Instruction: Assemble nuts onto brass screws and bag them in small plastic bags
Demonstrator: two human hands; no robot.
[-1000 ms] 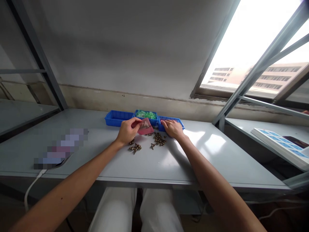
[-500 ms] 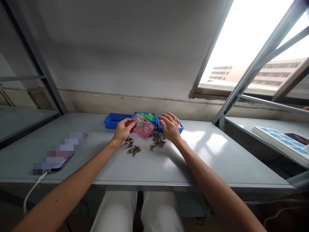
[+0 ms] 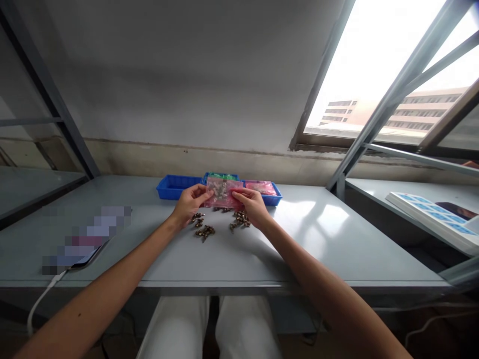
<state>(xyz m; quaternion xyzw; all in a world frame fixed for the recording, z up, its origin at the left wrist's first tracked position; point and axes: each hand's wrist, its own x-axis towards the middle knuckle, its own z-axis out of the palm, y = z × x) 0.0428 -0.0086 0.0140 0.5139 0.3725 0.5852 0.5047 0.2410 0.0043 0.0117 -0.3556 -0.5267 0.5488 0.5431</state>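
Between my two hands, above the table, I hold a pink plastic bag (image 3: 223, 193) with small metal pieces showing through it. My left hand (image 3: 189, 203) pinches its left edge, and my right hand (image 3: 253, 204) pinches its right edge. Below the bag, brass-coloured screws lie in small piles: one pile of screws (image 3: 204, 232) near my left hand, another group of screws (image 3: 239, 222) beside my right hand. Behind the bag stands a blue bin with green bags (image 3: 223, 176), partly hidden. To its right, a blue bin (image 3: 277, 195) holds pink bags (image 3: 261, 187).
At the left of the row is another blue bin (image 3: 164, 191). A phone (image 3: 92, 254) with a white cable (image 3: 41, 297) lies on the table's left side. Metal frame posts (image 3: 339, 182) rise at both ends. On the right shelf sits a white and blue box (image 3: 434, 214).
My right hand has come left from the right blue bin and taken hold of the bag's right edge. The bag is now held straighter, facing me. The view has shifted slightly.
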